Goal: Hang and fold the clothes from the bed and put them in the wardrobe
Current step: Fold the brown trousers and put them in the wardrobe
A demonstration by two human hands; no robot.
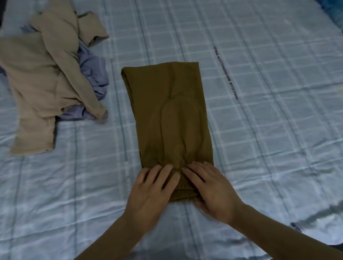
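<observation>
We note the olive-brown garment (169, 118) folded into a long narrow rectangle, lying flat near the middle of the bed (265, 125) on its pale blue checked cover. Our left hand (152, 192) lies flat with straight, slightly spread fingers on the near end; our right hand (213, 189) rests just beside it, fingers straight on top, thumb tucked under the ribbed hem. Well apart, far left: a crumpled beige garment (38, 77) over a lavender one (93, 68).
</observation>
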